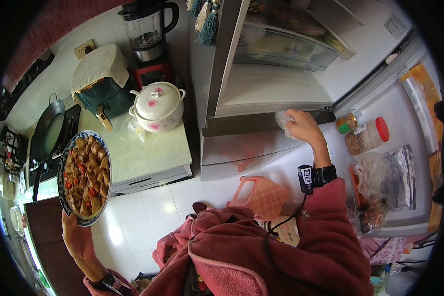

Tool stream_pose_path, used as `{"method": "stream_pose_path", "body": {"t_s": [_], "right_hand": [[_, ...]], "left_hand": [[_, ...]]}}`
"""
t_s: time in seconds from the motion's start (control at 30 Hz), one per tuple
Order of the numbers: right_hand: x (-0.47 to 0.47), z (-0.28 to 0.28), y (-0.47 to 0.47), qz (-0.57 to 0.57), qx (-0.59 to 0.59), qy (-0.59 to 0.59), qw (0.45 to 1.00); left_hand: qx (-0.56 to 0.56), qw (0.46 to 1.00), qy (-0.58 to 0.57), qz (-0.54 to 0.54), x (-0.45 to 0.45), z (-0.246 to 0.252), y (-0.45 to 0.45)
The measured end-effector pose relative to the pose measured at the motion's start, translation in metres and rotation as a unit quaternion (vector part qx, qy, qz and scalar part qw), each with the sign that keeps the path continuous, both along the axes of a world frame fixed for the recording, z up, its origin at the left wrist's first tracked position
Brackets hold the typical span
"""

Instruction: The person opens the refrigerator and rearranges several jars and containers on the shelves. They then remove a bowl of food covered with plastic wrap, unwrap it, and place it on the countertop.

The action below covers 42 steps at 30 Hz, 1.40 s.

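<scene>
My left hand [74, 233] holds up a blue-patterned dish [61, 188] by its near rim. The dish is full of cooked brown chunks [87, 170] with bits of red among them. Out to the right, my right hand [301, 125] grips a crumpled piece of clear plastic film [284, 124]. That hand is in front of the opened refrigerator [273, 92], near the lower edge of its compartment. Bagged vegetables [292, 48] lie in the clear bins inside. The refrigerator door [388, 111] stands swung out to the right.
A floral lidded pot [157, 107], a green air fryer [107, 92] under a cloth and a blender [146, 33] stand on the counter [151, 151]. A wok [48, 129] rests on the stove. The door shelves hold a red-lidded jar [366, 137] and bags. A pink plastic stool [261, 196] is on the floor.
</scene>
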State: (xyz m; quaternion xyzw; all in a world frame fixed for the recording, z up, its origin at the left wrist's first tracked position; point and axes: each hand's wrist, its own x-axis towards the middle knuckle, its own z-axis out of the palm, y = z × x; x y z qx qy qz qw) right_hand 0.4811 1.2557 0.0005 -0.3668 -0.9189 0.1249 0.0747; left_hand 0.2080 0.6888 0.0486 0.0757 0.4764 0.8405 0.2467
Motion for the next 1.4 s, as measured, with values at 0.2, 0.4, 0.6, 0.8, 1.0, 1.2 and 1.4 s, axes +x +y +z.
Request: {"method": "stream_pose_path", "body": {"t_s": [0.2, 0.4, 0.6, 0.8, 1.0, 1.2, 1.4], "right_hand": [[-0.011, -0.002, -0.012, -0.038, 0.062, -0.02, 0.997], [-0.018, -0.004, -0.018, 0.046, 0.12, 0.022, 0.991], [-0.022, -0.002, -0.025, 0.148, 0.171, -0.006, 0.974], [0.004, 0.012, -0.043, 0.125, 0.075, -0.045, 0.988], [0.022, 0.017, -0.031, 0.034, 0.113, 0.056, 0.991], [-0.001, -0.002, -0.013, 0.048, 0.158, -0.007, 0.986], [-0.024, -0.001, -0.012, 0.111, 0.22, -0.079, 0.966]], "left_hand": [[0.004, 1.0, 0.003, -0.007, 0.0, 0.0, 0.003], [-0.004, 1.0, 0.006, -0.004, 0.002, 0.001, 0.005], [-0.008, 1.0, 0.004, -0.005, 0.005, 0.002, 0.014], [-0.009, 1.0, 0.0, 0.004, 0.009, 0.0, 0.015], [0.0, 1.0, 0.004, -0.02, 0.009, -0.002, 0.007], [0.013, 1.0, 0.013, -0.012, 0.015, 0.003, 0.008], [0.021, 1.0, 0.011, 0.016, 0.025, 0.01, 0.003]]}}
